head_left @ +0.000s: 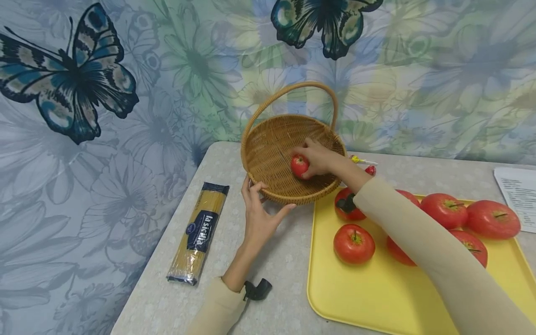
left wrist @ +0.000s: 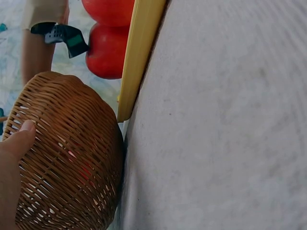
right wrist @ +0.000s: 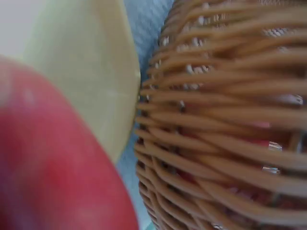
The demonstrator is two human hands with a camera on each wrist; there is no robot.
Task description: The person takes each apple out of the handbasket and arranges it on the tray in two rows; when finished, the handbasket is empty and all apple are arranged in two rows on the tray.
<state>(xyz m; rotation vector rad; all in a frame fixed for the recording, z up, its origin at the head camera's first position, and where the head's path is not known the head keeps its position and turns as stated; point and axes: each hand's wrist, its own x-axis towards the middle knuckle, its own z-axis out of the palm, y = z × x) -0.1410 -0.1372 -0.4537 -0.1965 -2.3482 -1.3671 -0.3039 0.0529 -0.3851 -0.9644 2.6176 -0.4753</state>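
The right hand (head_left: 317, 158) grips a small tomato (head_left: 299, 165) low inside the basket (head_left: 268, 153), while the left hand (head_left: 257, 214), fingers spread, steadies its rim at six o'clock (yellow tray (head_left: 377, 288) at four o'clock).

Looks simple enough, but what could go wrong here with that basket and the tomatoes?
The basket is tipped toward the person and steadied only by the left hand at its rim, so it might rock or slide. The small tomato in the right hand could roll once released. The sleeve crosses the tomatoes on the yellow tray and may nudge one.
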